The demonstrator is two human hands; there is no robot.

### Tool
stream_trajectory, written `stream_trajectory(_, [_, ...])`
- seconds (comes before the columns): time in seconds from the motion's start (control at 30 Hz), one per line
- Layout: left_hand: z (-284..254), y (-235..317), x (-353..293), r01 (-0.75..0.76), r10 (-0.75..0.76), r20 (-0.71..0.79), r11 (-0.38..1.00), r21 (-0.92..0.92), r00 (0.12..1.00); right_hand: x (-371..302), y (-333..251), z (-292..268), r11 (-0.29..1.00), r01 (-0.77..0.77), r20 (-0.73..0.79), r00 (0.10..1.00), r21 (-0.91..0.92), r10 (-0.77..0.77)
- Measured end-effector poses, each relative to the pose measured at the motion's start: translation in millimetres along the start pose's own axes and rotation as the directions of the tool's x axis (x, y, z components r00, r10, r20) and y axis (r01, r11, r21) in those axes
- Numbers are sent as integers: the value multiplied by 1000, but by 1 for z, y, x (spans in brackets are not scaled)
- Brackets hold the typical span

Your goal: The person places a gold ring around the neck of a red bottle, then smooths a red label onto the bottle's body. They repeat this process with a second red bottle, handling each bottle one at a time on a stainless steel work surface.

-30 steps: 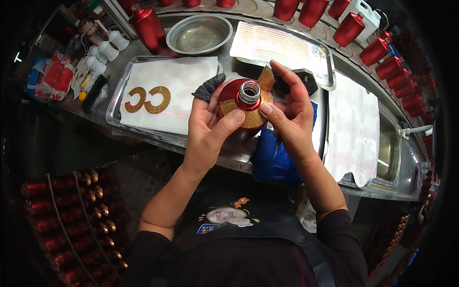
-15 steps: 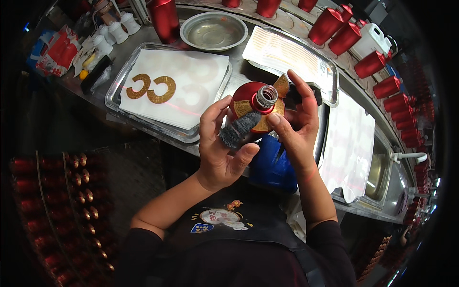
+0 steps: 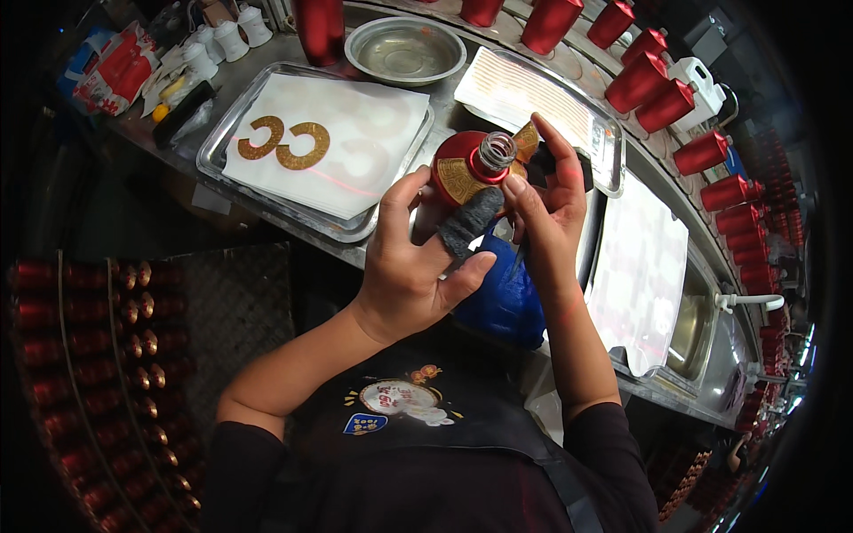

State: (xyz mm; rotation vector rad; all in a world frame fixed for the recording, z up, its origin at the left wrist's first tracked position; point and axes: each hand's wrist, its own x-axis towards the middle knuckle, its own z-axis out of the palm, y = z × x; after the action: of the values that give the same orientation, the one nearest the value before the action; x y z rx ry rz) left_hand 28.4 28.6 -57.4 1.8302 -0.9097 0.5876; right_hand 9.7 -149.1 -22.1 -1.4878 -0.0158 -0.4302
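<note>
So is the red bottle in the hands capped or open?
Open: the red bottle shows a bare threaded neck with no cap, held between the left hand and right hand.

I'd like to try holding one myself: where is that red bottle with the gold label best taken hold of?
Grip the red bottle round its wide body, coming from below and the left as the left hand does. That leaves the narrow threaded neck and the gold label free for the right hand.
</note>
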Motion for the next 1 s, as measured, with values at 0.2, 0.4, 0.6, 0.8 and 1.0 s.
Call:
stream_trajectory(0.2, [1,29,12,69,-94,81,961,266,992,9,-1,-1,999,34,-21,999,-17,-34])
stream_trajectory(0.4, [-5,32,13,44,-95,146,948,316,985,16,-1,-9,995,2,32,999,102,-5])
stream_trajectory(0.6, [7,17,14,217,-217,-9,976,-14,976,11,2,-15,997,67,149,986,42,-72])
stream_trajectory(0.8, [21,5,7,63,-64,-138,998,-13,988,15,6,-17,996,93,142,986,-18,-89])
stream_trajectory(1.0, [10,-5,4,26,-31,-58,996,-80,998,11,8,-15,997,77,125,989,24,-79])
